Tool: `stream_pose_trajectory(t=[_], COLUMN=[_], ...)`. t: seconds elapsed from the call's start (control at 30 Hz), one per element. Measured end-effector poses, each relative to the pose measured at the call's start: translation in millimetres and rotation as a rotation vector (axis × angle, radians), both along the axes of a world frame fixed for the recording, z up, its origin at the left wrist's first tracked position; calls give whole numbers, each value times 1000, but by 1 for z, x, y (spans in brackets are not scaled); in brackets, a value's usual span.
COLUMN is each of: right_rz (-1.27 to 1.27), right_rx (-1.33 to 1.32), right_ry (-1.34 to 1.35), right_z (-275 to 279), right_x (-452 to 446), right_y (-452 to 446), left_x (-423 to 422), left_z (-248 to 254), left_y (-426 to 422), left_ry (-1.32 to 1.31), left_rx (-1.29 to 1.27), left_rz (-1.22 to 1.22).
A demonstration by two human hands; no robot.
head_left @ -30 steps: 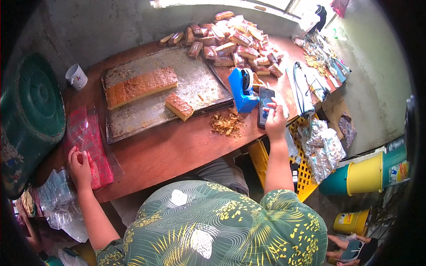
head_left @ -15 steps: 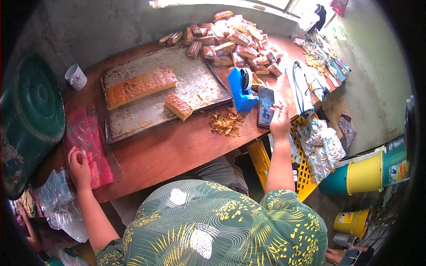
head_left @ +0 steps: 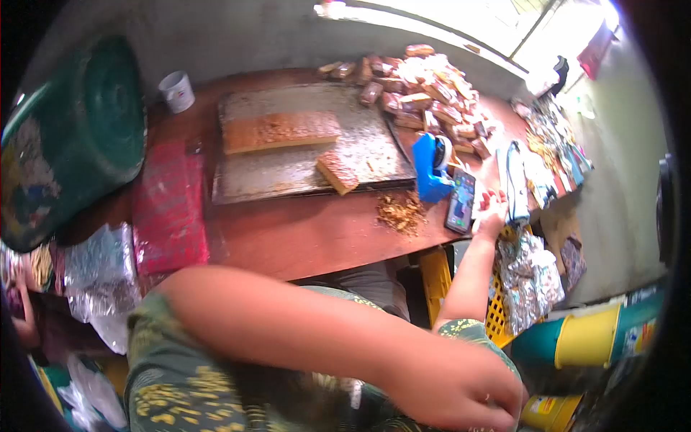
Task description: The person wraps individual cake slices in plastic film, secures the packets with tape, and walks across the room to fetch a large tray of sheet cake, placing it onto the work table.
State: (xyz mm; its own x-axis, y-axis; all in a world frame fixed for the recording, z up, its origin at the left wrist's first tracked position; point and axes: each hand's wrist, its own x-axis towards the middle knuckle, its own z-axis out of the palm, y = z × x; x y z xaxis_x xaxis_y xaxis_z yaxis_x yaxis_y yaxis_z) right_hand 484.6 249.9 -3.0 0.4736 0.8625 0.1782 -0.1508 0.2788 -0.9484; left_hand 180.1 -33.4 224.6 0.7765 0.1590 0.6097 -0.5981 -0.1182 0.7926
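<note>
My left forearm crosses the front of my body, and my left hand is at my right upper arm near the sleeve, its fingers smeared by motion. My right hand rests at the table's right edge beside a phone with a lit screen; its fingers are loosely bent and apart, with nothing in them. A blue tape dispenser stands just left of the phone. On a worn metal baking tray lie a long cut slab of cake and a separate cake piece.
Wrapped cake pieces are heaped at the back. Crumbs lie before the tray. Red plastic wrappers, a white mug and a green tub are at left. A yellow crate stands below the right edge.
My left hand has left the red wrappers and swung across my body to my right upper arm. My right hand stays beside the phone. The view has shifted.
</note>
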Motion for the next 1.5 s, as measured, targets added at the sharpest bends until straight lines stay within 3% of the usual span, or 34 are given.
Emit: stream_pose_trajectory(t=[0.1,0.2,0.4,0.77,0.93,1.0,1.5], right_rz=[44,35,111,108,164,142,149], right_rx=[-13,-4,-15,139,153,195,195], right_ry=[70,22,-372,-767,-297,-276,-219], right_z=[-23,-22,-14,-36,-31,-48,-36], right_x=[16,38,11,6,6,16,9], right_y=[24,26,9,25,15,25,8], left_x=[70,85,84,70,71,69,56], left_z=[19,13,7,3,3,3,1], left_y=[-25,-35,-32,-31,-32,-31,-29], left_ry=[-46,-55,-28,-42,-50,-48,-65], left_rx=[26,35,-8,-59,-55,-67,-168], left_rz=[-320,-461,-501,-530,-535,-525,-554])
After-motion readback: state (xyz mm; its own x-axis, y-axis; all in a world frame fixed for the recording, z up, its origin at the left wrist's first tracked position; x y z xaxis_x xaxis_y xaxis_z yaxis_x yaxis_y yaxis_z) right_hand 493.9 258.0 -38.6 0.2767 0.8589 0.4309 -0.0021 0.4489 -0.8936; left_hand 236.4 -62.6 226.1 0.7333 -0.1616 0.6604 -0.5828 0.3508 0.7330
